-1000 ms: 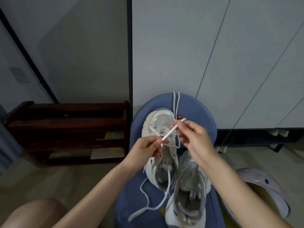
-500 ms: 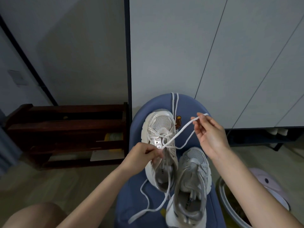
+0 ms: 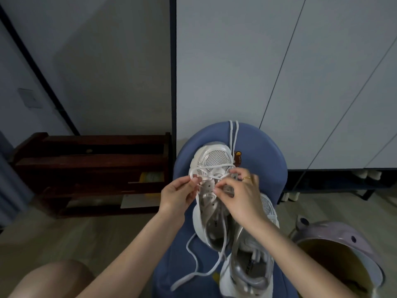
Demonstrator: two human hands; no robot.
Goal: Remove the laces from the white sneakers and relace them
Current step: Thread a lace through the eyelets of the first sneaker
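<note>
Fingers of both hands, left hand and right hand, pinch the thin white cord lace over the far white mesh sneaker on the blue padded seat, apparently tensioning a crossing.

Two white sneakers; two hands; one blue stool; one lavender bin; one wooden rack

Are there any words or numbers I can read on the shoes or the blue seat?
Insole print in the left sneaker: dark marks, too small and blurred to read.
Insole print in the right sneaker: dark letters, too blurred to read.
Blue seat: a small bear picture, no words visible.
Nothing else bears readable text.
</note>
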